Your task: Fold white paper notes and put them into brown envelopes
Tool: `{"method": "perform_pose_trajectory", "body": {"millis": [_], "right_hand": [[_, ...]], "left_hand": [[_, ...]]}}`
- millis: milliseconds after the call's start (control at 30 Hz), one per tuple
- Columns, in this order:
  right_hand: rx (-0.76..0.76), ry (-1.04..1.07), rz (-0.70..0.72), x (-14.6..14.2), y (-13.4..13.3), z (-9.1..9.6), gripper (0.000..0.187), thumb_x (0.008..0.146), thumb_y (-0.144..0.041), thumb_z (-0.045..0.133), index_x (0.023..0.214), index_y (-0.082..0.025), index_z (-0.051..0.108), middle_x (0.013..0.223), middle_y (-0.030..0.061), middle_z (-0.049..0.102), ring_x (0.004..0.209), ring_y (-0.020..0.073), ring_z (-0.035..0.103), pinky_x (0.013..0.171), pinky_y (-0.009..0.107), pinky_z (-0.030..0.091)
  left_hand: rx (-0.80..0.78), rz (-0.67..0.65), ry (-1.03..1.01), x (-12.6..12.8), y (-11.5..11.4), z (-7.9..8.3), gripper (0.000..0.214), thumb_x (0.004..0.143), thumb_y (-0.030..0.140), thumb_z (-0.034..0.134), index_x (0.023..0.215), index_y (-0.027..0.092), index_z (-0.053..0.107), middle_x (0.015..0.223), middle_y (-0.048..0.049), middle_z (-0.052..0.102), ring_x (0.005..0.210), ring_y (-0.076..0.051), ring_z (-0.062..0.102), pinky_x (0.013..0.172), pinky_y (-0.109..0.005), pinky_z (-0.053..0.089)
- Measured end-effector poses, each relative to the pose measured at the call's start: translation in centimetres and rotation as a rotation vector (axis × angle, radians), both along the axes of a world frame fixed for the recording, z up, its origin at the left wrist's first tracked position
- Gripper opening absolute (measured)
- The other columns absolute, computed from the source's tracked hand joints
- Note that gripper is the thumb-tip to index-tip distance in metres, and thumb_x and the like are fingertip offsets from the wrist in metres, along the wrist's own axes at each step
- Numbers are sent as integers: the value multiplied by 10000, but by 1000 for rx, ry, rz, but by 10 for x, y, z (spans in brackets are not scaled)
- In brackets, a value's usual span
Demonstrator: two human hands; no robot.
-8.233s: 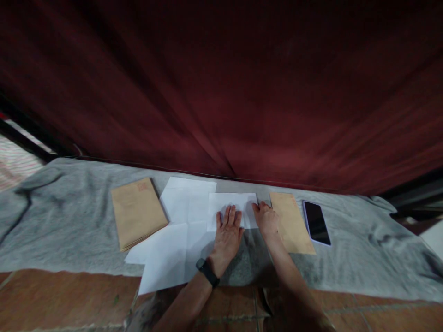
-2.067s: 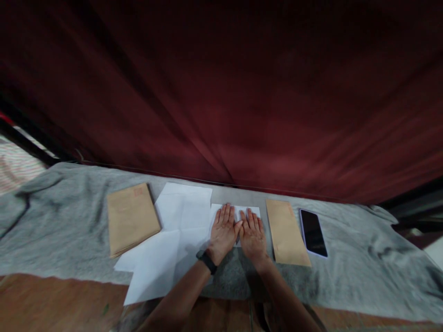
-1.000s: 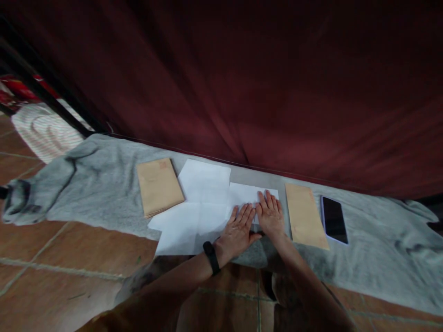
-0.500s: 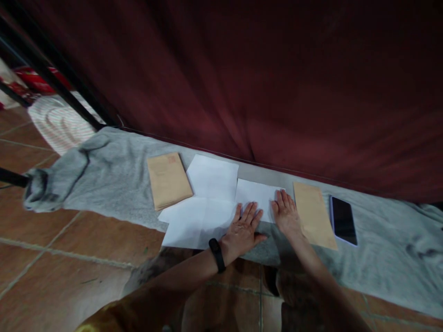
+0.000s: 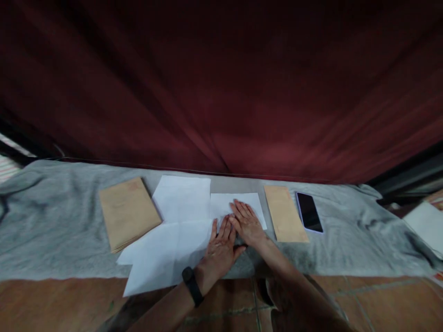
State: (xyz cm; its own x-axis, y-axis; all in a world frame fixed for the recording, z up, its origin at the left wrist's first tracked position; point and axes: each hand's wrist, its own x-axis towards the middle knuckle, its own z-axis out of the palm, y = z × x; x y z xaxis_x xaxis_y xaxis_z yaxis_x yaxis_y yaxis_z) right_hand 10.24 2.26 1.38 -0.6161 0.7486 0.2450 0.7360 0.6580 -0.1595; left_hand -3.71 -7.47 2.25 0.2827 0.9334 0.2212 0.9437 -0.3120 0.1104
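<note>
A folded white sheet of paper lies on the grey cloth, partly covered by both hands. My left hand, with a black band on the wrist, rests flat at its lower left edge, fingers spread. My right hand is laid flat across its middle, fingers stretched out, its thumb side touching the left fingertips. To the left, larger white sheets with crease lines overlap one another. Just right of the folded paper is a single brown envelope.
A stack of brown envelopes sits at the left, against the white sheets. A phone with a dark screen lies right of the single envelope. Behind the grey cloth hangs a dark red curtain. Brown floor tiles run along the front.
My right hand has slid left over the folded paper, from its right edge to beside my left hand. The camera view has turned to the right.
</note>
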Motion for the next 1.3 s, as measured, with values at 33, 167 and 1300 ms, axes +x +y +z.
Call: {"method": "perform_pose_trajectory", "body": {"millis": [33,167,1300], "right_hand": [[6,-8,-20,2,3,0,525,1064,-376,345,1559,-200,352,1616,81,339,1493,215,318,1223,442,276],[17,-31,-96,11,15,1,517,1067,-377,352,1554,-203,363,1609,80,350,1499,216,305,1220,437,275],[67,25,-244,11,14,-4,507,1055,-413,396,1530,-236,412,1608,89,353,1475,250,355,1200,449,294]], "left_hand": [[12,-2,8,0,0,0,749,954,599,443,1495,82,398,1551,-218,428,1504,-327,289,1216,-615,210],[66,2,24,-1,0,-1,710,958,570,460,1511,132,380,1587,-191,381,1506,-322,286,1212,-615,221],[134,104,-33,-10,36,2,527,1017,381,338,1459,129,475,1445,-165,574,1360,-281,524,1097,-477,470]]}}
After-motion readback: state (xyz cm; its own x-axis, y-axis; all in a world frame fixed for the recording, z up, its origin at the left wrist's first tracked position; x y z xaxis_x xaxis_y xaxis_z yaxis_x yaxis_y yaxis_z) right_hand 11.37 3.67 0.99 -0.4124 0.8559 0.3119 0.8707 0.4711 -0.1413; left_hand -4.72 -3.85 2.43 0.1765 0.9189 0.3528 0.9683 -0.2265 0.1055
